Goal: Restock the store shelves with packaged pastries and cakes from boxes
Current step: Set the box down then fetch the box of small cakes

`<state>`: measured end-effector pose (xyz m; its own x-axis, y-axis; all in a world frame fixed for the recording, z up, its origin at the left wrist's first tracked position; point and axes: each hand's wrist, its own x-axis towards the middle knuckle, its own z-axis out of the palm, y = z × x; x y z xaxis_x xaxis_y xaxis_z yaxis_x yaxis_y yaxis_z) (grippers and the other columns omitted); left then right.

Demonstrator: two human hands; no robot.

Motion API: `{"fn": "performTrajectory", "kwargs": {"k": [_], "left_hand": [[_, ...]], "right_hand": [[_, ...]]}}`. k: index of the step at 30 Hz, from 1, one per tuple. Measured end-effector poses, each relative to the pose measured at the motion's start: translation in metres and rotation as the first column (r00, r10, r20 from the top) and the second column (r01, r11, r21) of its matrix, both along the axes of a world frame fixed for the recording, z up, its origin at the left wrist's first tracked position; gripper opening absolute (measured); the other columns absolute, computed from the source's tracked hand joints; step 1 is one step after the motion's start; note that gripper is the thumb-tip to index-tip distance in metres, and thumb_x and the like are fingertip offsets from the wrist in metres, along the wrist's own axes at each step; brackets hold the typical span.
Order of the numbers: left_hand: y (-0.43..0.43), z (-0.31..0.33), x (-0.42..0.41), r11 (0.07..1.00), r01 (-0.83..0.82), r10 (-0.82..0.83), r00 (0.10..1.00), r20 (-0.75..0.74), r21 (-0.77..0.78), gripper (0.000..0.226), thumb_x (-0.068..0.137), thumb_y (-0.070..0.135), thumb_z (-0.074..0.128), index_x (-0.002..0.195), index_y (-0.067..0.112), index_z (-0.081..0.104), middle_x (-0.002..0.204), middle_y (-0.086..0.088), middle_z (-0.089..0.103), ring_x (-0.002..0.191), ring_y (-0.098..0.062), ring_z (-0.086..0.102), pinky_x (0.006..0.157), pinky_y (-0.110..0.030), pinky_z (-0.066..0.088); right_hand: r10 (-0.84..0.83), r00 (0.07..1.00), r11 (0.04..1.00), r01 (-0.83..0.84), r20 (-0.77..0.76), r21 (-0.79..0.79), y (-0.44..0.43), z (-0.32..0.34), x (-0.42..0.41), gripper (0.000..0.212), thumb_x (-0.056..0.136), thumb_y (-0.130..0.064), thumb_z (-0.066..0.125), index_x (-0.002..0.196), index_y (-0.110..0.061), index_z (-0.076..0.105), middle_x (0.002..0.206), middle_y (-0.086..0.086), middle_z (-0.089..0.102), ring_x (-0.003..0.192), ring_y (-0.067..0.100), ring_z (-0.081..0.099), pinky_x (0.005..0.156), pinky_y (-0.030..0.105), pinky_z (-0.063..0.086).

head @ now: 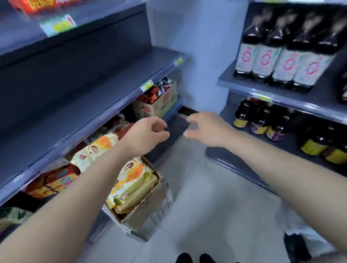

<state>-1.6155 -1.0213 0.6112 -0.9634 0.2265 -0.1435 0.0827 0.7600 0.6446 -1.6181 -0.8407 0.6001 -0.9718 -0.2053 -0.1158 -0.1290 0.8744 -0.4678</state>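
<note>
Both hands were out in front at arm's length and held nothing: the left hand (pixel 148 134) had loosely curled fingers above its thumb, and the right hand (pixel 206 129), smeared by motion, had relaxed fingers pointing toward the left one. They hung apart, with a gap between them, over the aisle floor.

Below the left forearm an opened cardboard box (pixel 142 214) sat at the foot of the left-hand shelving, probably put there so the stock was within easy reach. In it stood the packaged pastries (pixel 131 181), glossy crinkled film in cream, orange and gold, packed on edge. More packs of the same print (pixel 95 151) showed under the shelf lip just beyond.

Above them ran a bare grey shelf (pixel 84 108), flat matte metal with a clear price strip along its front, apparently the space waiting to be filled. Farther along, a second carton (pixel 158 106) on a lower shelf held red and silver foil wrappers. Across the aisle, dark glass bottles (pixel 282 62) with pale labels stood in a tight row.
</note>
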Motion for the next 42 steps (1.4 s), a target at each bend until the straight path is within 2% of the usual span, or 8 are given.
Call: {"fn": "performTrajectory", "kwargs": {"k": [5, 9, 11, 17, 20, 26, 36, 42], "left_hand": [[0.084, 0.025, 0.006, 0.881, 0.472, -0.472, 0.881, -0.026, 0.009, 0.024, 0.087, 0.020, 0.065, 0.110, 0.015, 0.061, 0.091, 0.005, 0.058, 0.078, -0.010, 0.055, 0.064, -0.006, 0.039], [0.148, 0.022, 0.036, 0.677, 0.735, -0.736, 0.677, -0.020, -0.022, 0.026, 0.087, 0.025, 0.065, 0.111, 0.019, 0.061, 0.095, 0.010, 0.057, 0.082, -0.008, 0.054, 0.076, -0.019, 0.040], [0.179, 0.018, 0.061, 0.532, 0.844, -0.846, 0.533, -0.009, -0.064, 0.027, 0.087, 0.029, 0.063, 0.114, 0.021, 0.060, 0.102, 0.009, 0.058, 0.086, -0.009, 0.055, 0.076, -0.019, 0.039], [0.282, 0.010, 0.187, 0.066, 0.994, -0.998, 0.066, -0.003, -0.085, 0.028, 0.088, 0.024, 0.062, 0.116, 0.020, 0.060, 0.111, 0.006, 0.061, 0.090, -0.011, 0.059, 0.071, -0.003, 0.042], [0.328, 0.011, 0.273, -0.115, 0.992, -0.993, -0.115, 0.003, -0.050, 0.027, 0.088, 0.023, 0.061, 0.115, 0.022, 0.060, 0.111, 0.008, 0.060, 0.097, -0.012, 0.060, 0.082, -0.025, 0.047], [0.399, 0.011, 0.453, -0.433, 0.901, -0.900, -0.433, -0.052, -0.017, 0.027, 0.087, 0.024, 0.063, 0.113, 0.016, 0.061, 0.103, 0.005, 0.059, 0.088, -0.011, 0.057, 0.063, -0.008, 0.039], [0.493, -0.006, 0.693, -0.551, 0.833, -0.834, -0.551, -0.016, 0.051, 0.022, 0.089, 0.021, 0.061, 0.109, 0.015, 0.063, 0.099, 0.002, 0.061, 0.090, -0.014, 0.059, 0.071, -0.020, 0.042], [0.559, -0.020, 0.785, -0.586, 0.808, -0.807, -0.589, 0.041, 0.058, 0.021, 0.089, 0.022, 0.060, 0.109, 0.015, 0.063, 0.098, 0.002, 0.059, 0.087, -0.013, 0.056, 0.073, -0.021, 0.041]], "right_hand": [[-0.284, 0.958, 0.944, 0.286, -0.035, 0.162, 0.077, 0.011, 0.078, 0.038, 0.090, -0.031, 0.058, 0.117, -0.004, 0.057, 0.118, 0.015, 0.061, 0.113, 0.033, 0.053, 0.090, 0.041, 0.046], [-0.552, 0.834, 0.815, 0.544, -0.016, 0.199, 0.109, 0.010, 0.158, 0.026, 0.090, -0.033, 0.057, 0.089, -0.009, 0.050, 0.077, 0.003, 0.049, 0.092, 0.032, 0.053, 0.069, 0.033, 0.039], [-0.667, 0.745, 0.729, 0.654, -0.006, 0.203, 0.119, 0.005, 0.202, 0.026, 0.090, -0.034, 0.056, 0.099, -0.010, 0.055, 0.086, 0.006, 0.054, 0.097, 0.031, 0.055, 0.071, 0.034, 0.041], [-0.934, 0.358, 0.351, 0.910, 0.005, 0.221, 0.146, -0.001, 0.362, 0.043, 0.092, -0.034, 0.053, 0.130, -0.015, 0.050, 0.130, 0.011, 0.056, 0.121, 0.030, 0.048, 0.091, 0.035, 0.042], [-0.991, 0.136, 0.132, 0.964, -0.004, 0.231, 0.156, 0.000, 0.448, 0.046, 0.093, -0.034, 0.053, 0.135, -0.016, 0.048, 0.135, 0.009, 0.053, 0.124, 0.029, 0.049, 0.094, 0.033, 0.041], [-0.969, -0.247, -0.234, 0.938, 0.019, 0.256, 0.175, -0.009, 0.618, 0.049, 0.093, -0.037, 0.053, 0.137, -0.016, 0.046, 0.135, 0.009, 0.054, 0.121, 0.028, 0.051, 0.094, 0.035, 0.043], [-0.786, -0.616, -0.596, 0.778, 0.053, 0.196, 0.208, -0.016, 0.863, 0.049, 0.094, -0.037, 0.052, 0.136, -0.013, 0.047, 0.129, 0.010, 0.057, 0.110, 0.029, 0.058, 0.091, 0.038, 0.051], [-0.705, -0.704, -0.688, 0.708, 0.082, 0.160, 0.262, -0.025, 0.950, 0.048, 0.093, -0.039, 0.052, 0.131, -0.009, 0.051, 0.120, 0.011, 0.061, 0.098, 0.028, 0.062, 0.081, 0.034, 0.053]]}}
